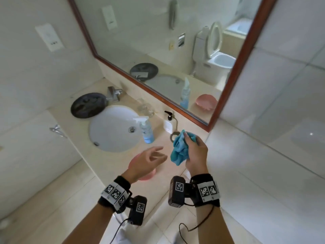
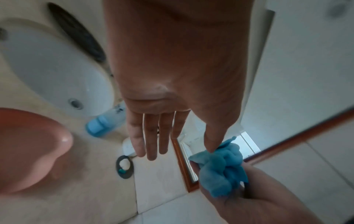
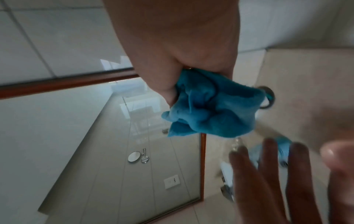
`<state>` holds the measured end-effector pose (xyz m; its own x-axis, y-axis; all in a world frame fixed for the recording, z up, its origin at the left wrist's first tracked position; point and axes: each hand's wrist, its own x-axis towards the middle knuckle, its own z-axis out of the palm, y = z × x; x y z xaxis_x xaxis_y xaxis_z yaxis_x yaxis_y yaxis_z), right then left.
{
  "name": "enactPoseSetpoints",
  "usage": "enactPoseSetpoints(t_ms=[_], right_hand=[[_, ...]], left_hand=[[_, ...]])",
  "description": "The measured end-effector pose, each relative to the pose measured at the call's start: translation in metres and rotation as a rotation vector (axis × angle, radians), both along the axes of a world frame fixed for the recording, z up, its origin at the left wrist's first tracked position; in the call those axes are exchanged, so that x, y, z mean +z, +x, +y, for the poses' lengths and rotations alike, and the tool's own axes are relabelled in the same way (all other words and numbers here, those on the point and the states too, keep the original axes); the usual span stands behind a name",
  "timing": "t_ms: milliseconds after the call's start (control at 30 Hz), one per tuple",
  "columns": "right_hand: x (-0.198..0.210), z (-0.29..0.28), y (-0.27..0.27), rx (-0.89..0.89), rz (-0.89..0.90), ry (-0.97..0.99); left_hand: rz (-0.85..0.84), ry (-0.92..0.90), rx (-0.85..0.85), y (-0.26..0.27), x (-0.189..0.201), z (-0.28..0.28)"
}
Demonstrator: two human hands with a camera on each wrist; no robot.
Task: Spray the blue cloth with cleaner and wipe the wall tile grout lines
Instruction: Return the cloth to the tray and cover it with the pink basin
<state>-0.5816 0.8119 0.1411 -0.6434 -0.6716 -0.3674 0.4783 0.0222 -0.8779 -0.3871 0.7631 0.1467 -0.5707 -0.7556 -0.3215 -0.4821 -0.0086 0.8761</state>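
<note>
Your right hand [image 1: 194, 154] grips the blue cloth [image 1: 181, 148], fingers curled round the bunched fabric so that crumpled folds spill out toward your left hand [image 1: 146, 160]. That left hand holds nothing — its fingers [image 2: 153, 136] are extended and slightly spread, palm turned toward the cloth, with the thumb tip just beside the fabric in the left wrist view; whether it touches cannot be told. Both hands hover above the beige counter [image 1: 163, 143]. The spray bottle [image 1: 146, 129] of blue cleaner stands upright on the counter at the rim of the white sink [image 1: 112, 129], near the hands but apart from them. A pink bowl [image 2: 32, 148] lies under your left wrist. Behind the bottle stand a small pump dispenser [image 1: 168, 123] and a round soap dish [image 2: 124, 166]. The wood-framed mirror [image 1: 237, 67] rises behind the counter — the tiled wall [image 1: 281, 85] with its grout lines lies to your right.
</note>
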Motion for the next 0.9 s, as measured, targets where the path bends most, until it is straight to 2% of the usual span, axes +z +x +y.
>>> enactPoseSetpoints(t_ms=[133, 333, 500, 700, 800, 900], right_hand=[[-0.011, -0.025, 0.078, 0.138, -0.088, -0.010], [-0.006, -0.062, 0.186, 0.313, -0.235, -0.061], [-0.002, -0.095, 0.277, 0.480, -0.165, 0.003], [0.006, -0.134, 0.345, 0.382, -0.118, 0.019], [0.000, -0.149, 0.353, 0.269, -0.139, 0.034], [-0.011, -0.166, 0.351, 0.194, -0.211, 0.052]], left_hand=[[0.134, 0.114, 0.096, 0.059, -0.005, -0.014], [0.156, 0.040, 0.180, 0.154, -0.015, -0.060], [0.142, -0.031, 0.227, 0.250, -0.014, -0.113], [0.152, -0.018, 0.144, 0.311, -0.005, -0.162], [0.143, -0.016, 0.073, 0.317, -0.001, -0.182], [0.077, -0.121, 0.036, 0.313, -0.004, -0.203]])
